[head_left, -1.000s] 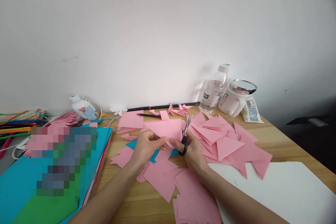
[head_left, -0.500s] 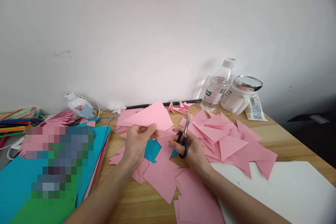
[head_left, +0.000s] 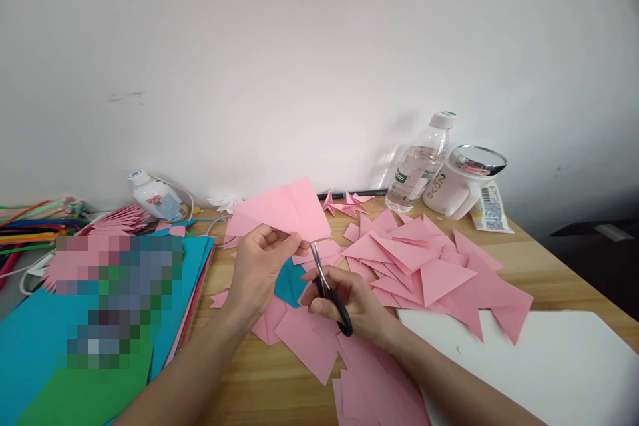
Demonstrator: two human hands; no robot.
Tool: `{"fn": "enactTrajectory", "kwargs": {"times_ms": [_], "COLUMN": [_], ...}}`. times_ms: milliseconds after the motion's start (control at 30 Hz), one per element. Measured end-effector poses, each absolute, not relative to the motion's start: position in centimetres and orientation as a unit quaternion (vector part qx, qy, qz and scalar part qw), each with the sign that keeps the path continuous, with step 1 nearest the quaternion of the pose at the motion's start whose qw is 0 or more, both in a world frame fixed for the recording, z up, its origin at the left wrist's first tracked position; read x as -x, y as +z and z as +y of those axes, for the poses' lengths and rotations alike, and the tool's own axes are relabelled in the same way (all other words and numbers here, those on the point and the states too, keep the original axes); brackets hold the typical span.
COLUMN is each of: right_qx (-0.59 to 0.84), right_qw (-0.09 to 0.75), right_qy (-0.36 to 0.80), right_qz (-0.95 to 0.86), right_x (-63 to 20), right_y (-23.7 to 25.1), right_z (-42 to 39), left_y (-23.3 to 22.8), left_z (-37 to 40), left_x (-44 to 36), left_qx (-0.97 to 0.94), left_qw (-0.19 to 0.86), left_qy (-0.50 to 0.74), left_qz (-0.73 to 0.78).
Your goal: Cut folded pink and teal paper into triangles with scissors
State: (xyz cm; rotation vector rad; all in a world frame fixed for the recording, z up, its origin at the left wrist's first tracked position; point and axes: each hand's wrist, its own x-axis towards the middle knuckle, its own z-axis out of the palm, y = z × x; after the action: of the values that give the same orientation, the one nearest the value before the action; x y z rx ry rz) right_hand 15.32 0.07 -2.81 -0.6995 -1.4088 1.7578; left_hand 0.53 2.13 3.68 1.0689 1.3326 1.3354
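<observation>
The left hand pinches one pink paper sheet above the wooden table. The right hand grips one pair of scissors, blades seemingly closed, tips just below the sheet.

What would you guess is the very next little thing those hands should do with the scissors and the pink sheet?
Probably slide the scissors onto the lower edge of the pink sheet: the left hand holds it raised, and the right hand points the blades just below it.
</observation>
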Motion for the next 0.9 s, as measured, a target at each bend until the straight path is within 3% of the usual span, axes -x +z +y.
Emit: {"fn": "enactTrajectory", "kwargs": {"times_ms": [900], "right_qx": [0.272], "right_qw": [0.4], "right_qy": [0.68], "right_qz": [-0.551], "right_x": [-15.3], "right_y": [-2.0], "right_z": [0.0], "left_y": [3.9], "left_z": [1.2], "left_x": [-2.0], "left_qx": [-0.447], "left_qw": [0.468], "left_qy": [0.505], "left_qz": [0.572]}}
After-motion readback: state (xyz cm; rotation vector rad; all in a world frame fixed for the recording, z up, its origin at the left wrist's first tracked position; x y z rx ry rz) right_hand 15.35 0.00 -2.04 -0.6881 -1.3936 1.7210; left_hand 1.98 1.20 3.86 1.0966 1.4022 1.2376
